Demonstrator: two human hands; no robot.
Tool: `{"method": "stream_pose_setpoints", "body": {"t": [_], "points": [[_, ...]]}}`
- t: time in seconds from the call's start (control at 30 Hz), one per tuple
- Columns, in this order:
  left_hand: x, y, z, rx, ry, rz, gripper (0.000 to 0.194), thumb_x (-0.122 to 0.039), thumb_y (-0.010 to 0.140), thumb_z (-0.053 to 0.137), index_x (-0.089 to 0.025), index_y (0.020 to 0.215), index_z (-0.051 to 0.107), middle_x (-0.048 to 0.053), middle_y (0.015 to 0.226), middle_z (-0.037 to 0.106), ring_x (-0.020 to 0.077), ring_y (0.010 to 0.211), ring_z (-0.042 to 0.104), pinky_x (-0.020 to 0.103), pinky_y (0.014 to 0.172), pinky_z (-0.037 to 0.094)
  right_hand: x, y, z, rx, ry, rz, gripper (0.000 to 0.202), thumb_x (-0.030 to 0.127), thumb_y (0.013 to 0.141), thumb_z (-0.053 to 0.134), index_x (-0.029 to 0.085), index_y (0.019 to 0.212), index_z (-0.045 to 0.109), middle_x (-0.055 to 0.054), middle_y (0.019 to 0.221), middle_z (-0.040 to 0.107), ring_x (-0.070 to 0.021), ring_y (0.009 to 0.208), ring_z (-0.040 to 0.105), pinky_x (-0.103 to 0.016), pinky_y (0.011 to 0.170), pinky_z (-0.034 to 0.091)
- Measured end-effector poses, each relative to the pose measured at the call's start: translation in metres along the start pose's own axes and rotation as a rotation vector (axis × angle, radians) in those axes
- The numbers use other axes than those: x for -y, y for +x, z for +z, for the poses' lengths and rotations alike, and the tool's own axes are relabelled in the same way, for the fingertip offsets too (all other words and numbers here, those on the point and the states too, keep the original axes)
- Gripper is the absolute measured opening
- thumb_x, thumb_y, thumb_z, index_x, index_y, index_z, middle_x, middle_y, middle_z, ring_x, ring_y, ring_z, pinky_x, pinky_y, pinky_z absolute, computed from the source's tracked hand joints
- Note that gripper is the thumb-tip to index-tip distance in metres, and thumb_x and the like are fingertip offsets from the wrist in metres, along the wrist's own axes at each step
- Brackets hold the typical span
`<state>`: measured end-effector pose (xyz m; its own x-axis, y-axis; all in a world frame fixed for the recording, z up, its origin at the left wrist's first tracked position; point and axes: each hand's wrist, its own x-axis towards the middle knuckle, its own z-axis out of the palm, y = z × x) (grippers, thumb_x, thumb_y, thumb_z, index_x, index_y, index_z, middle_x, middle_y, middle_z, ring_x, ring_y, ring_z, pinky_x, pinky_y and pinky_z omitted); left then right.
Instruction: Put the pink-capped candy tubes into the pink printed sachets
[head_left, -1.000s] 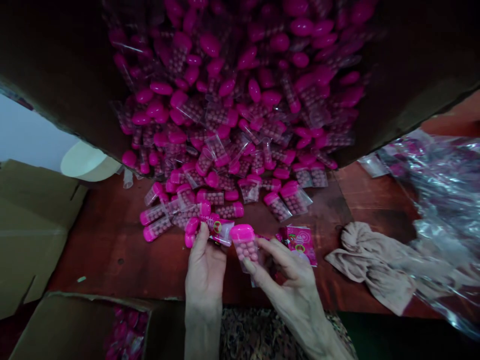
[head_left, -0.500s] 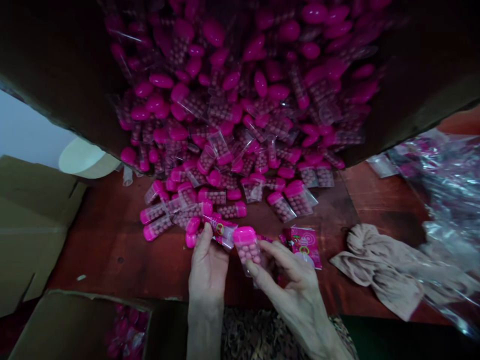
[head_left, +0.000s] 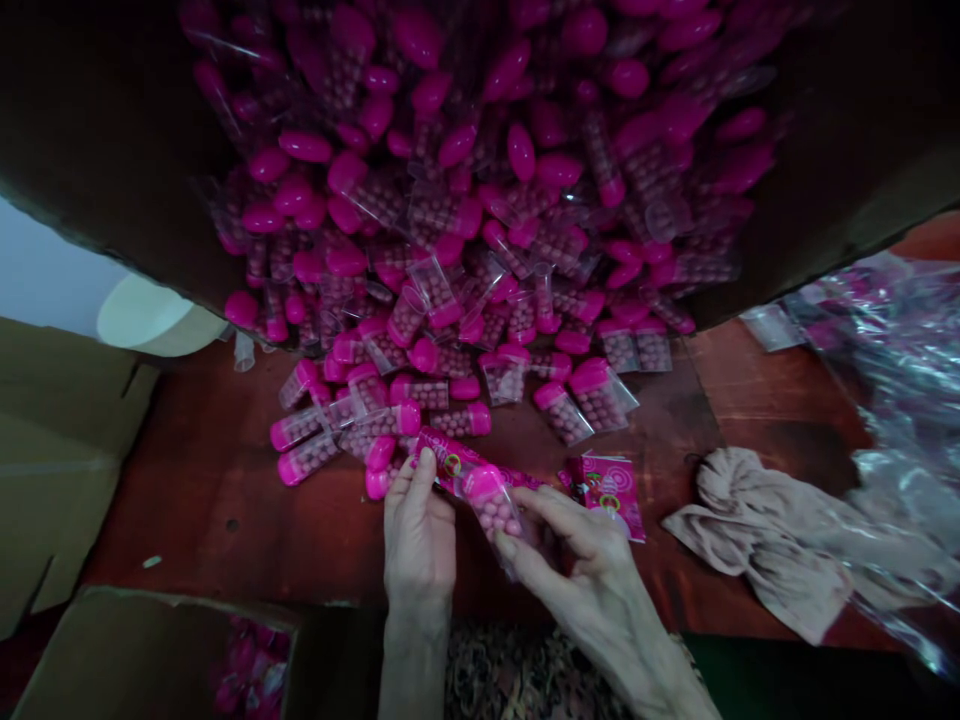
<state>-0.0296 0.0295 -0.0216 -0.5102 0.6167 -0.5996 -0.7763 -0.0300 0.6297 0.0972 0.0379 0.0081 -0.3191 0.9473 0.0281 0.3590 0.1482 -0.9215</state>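
My left hand (head_left: 421, 535) pinches a pink printed wrapper (head_left: 453, 464) between thumb and fingers. In my right hand (head_left: 581, 560) is a small clear candy container (head_left: 496, 508) with a pink cap, full of round pink balls. Its capped end points up and left, touching the wrapper's edge; whether it has gone inside the wrapper I cannot tell. The fingertips of my right hand grip its side and lower end. More flat pink printed wrappers (head_left: 616, 490) lie just beyond my right hand.
A large open box (head_left: 817, 190) spills a heap of similar containers (head_left: 442, 290) onto the reddish table (head_left: 210, 500). A crumpled cloth (head_left: 765, 540) and shiny plastic bags (head_left: 900, 400) lie at right. At left are a white round tub (head_left: 154, 315) and a cardboard box (head_left: 127, 650).
The candy container has tilted and come up against the wrapper, its cap now overlapping the wrapper's edge. The wrapper has swung round in my left hand. The view has shifted slightly.
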Motion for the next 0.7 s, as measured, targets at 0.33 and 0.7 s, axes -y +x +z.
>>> {"method": "stream_pose_setpoints", "body": {"t": [0.33,0.7], "points": [[0.002,-0.002,0.007,0.132,0.073,0.033,0.013,-0.021,0.064,0.076,-0.017,0.073,0.068,-0.001,0.071,0.070,0.0095,0.066,0.062,0.020,0.067,0.048,-0.009,-0.002,-0.005,0.095,0.052,0.170,0.018,0.031,0.082,0.057,0.021,0.093,0.067,0.002,0.067,0.061,-0.0128,0.057,0.053,-0.023,0.049,0.042],[0.006,-0.009,0.012,0.136,0.095,-0.008,0.013,-0.014,0.067,0.072,-0.016,0.079,0.067,-0.001,0.073,0.070,0.0088,0.066,0.063,0.019,0.067,0.049,-0.001,0.001,-0.008,0.046,-0.003,0.078,0.017,0.027,0.082,0.055,0.021,0.091,0.068,-0.001,0.076,0.069,-0.0154,0.064,0.062,-0.024,0.052,0.050]]}}
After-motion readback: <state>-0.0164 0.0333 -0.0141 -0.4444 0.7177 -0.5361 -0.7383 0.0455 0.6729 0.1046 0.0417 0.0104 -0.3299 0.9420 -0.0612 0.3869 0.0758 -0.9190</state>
